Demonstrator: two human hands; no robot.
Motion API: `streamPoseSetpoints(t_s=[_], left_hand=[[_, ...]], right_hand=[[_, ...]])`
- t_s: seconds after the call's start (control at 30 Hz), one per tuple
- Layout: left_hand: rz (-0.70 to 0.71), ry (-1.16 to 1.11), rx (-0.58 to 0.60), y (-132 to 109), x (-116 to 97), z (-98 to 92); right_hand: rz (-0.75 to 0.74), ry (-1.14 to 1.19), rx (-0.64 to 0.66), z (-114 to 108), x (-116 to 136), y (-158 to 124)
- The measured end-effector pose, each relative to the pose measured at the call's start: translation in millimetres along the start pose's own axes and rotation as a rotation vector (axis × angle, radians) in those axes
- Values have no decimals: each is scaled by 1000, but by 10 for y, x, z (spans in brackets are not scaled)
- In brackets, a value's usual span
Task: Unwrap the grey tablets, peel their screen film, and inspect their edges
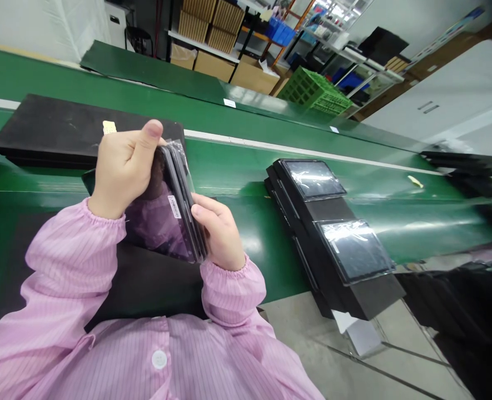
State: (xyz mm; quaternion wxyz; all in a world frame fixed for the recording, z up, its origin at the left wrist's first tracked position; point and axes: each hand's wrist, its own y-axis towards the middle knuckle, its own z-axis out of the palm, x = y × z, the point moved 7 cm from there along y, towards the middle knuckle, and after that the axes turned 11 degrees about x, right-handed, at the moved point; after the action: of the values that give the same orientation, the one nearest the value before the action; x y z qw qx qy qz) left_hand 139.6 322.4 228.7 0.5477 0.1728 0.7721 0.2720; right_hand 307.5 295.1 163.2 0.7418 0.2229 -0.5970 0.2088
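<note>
Right grip (pixel 221 233) clamped on the panel stack (pixel 182 222), tilted, on our side of the black slab (pixel 63 125); left grip (pixel 125 166) curled at the stack's upper edge, hold unclear. We should support 2 edges evenly, sparing the glossy faces.

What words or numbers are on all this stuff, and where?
Nothing can be read.
White label on held tablet: barcode-like, too small.
Yellow tag by black box: too small.
White tags on green counter: too small.
Yellow scrap on green counter: too blurred.
Wall strip: too blurred.
</note>
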Motion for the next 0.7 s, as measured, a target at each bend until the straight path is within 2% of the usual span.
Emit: streamPoseSetpoints(t_s=[0.17,0.27,0.4,0.7], left_hand=[[37,75,-70,-23,-80,9],[25,110,-53,-53,-114,30],[15,133,-13,-105,-142,77],[-2,161,-20,-108,-141,99]], right_hand=[[-17,134,44,112,13,-4],[-1,178,32,133,-7,10],[-17,101,-5,96,9,11],[-15,56,-31,83,8,-17]])
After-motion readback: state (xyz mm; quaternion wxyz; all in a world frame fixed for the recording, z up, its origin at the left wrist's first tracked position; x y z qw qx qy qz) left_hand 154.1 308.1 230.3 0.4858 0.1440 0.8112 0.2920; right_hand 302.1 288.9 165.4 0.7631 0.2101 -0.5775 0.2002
